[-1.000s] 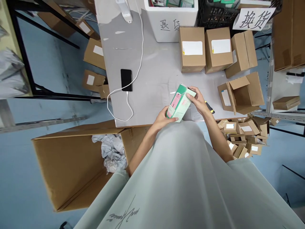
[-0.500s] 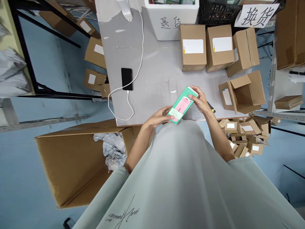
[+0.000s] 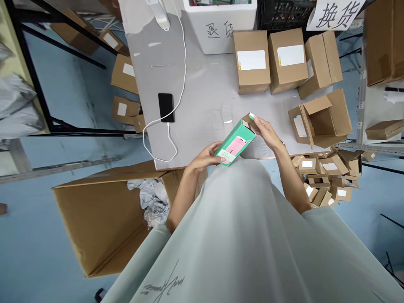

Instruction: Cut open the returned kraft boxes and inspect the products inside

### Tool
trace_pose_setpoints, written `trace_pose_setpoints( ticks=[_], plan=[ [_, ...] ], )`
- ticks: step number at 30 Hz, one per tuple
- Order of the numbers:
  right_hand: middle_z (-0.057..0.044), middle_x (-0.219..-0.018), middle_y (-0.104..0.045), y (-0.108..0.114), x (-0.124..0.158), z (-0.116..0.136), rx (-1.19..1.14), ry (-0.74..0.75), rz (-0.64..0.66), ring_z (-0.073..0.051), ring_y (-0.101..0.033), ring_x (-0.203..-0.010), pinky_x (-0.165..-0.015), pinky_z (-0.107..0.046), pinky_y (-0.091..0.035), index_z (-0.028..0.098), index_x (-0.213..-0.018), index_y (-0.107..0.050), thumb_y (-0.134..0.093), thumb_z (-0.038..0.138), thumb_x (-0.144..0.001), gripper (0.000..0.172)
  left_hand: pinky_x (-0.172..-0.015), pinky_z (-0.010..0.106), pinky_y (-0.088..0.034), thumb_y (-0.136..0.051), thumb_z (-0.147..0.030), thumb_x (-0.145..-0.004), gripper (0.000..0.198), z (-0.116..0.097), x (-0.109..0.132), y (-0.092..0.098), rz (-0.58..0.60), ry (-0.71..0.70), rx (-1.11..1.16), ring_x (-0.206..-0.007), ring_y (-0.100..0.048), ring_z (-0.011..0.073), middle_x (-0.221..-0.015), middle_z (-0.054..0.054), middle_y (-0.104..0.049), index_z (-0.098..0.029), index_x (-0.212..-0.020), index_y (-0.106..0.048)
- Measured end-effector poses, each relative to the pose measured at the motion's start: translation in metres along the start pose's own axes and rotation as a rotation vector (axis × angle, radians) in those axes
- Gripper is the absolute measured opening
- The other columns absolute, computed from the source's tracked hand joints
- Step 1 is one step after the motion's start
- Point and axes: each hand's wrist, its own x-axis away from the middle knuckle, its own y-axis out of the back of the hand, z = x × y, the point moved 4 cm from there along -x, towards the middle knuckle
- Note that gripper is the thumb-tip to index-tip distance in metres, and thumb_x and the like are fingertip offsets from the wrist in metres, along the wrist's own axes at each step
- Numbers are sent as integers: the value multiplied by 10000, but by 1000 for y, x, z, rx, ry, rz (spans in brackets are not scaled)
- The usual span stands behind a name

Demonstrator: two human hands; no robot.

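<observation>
The green box (image 3: 235,146), held at the near edge of the desk (image 3: 205,101), now shows 1 end opened, inside exposed. My left hand (image 3: 204,158) grips it; my right hand (image 3: 267,132) touches the flap (image 3: 251,115), pinch unclear.

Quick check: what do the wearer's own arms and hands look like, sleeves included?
The left hand and right hand are ungloved, with bare forearms. The left sleeve and right sleeve are short, loose and pale grey-green, matching the shirt, which carries dark script.
</observation>
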Motion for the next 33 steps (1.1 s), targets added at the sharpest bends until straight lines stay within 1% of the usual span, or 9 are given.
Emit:
trace_pose_setpoints(
  ticks=[5, 8, 11, 14, 18, 25, 28, 31, 33],
  plan=[
    [-68, -1056, -787, 17, -7, -29, -82, -61, -124, -309, -813, -1076, -895, -461, -727, 293, -1355, -737, -613, 1046, -914, 881, -1063, 456, -665, -1112, -503, -524, 963, 0, -4, 22, -83, -27, 13, -1414, -716, 424, -1477, 155, -792, -226, -1391, -800],
    [-96, -1180, -789, 29, -10, -36, -5, 21, -231, -357, -775, -1204, -964, -510, -716, 320, -1378, -726, -746, 986, -869, 838, -1111, 464, -646, -1119, -489, -494, 944, -2, -3, 29, -68, -54, -5, -1450, -695, 431, -1479, 148, -794, -239, -1355, -821],
    [-122, -1336, -768, 33, -4, -26, 184, 148, -323, -387, -666, -1387, -1120, -556, -657, 328, -1262, -784, -888, 828, -846, 660, -1177, 477, -616, -1117, -459, -508, 904, -7, -2, 32, -52, -76, -38, -1473, -681, 415, -1497, 139, -785, -250, -1340, -831],
    [-108, -1173, -797, 23, 6, -7, 286, 194, -234, -364, -692, -1252, -1141, -546, -622, 309, -1028, -820, -794, 827, -949, 525, -1193, 493, -606, -1111, -453, -534, 859, -11, -1, 35, -61, -76, -90, -1455, -687, 412, -1494, 137, -786, -244, -1324, -842],
    [-70, -953, -798, 7, 20, 11, 268, 180, -59, -323, -723, -1037, -1094, -515, -605, 304, -896, -807, -579, 970, -1008, 713, -1164, 489, -619, -1113, -480, -518, 856, -11, -3, 38, -84, -56, -103, -1431, -700, 420, -1488, 130, -798, -251, -1305, -864],
    [-58, -791, -717, 13, 30, 11, 278, 161, -60, -293, -712, -896, -984, -473, -596, 289, -798, -825, -606, 976, -991, 747, -951, 439, -686, -1093, -647, -528, 940, 0, -6, 41, -92, 18, -27, -1180, -798, 383, -1313, 153, -855, -225, -1336, -865],
    [-52, -857, -786, 11, 32, 4, 312, 175, 7, -278, -720, -878, -947, -467, -623, 291, -923, -891, -637, 906, -1015, 672, -907, 426, -693, -1089, -669, -534, 954, 3, -5, 42, -84, 27, -14, -1136, -807, 373, -1276, 154, -862, -222, -1347, -864],
    [-28, -927, -825, 9, 31, -1, 297, 182, 39, -250, -722, -878, -916, -437, -645, 290, -1237, -912, -756, 774, -986, 566, -943, 442, -697, -1095, -643, -531, 940, 4, -3, 41, -75, 17, -18, -1164, -806, 381, -1302, 157, -858, -222, -1341, -867],
    [-26, -992, -834, 8, 29, -2, 265, 183, 80, -225, -711, -861, -890, -412, -654, 289, -1384, -876, -822, 668, -948, 580, -951, 440, -698, -1097, -622, -541, 902, 5, -2, 41, -64, 23, -18, -1171, -808, 376, -1320, 157, -854, -225, -1321, -874]
  ],
)
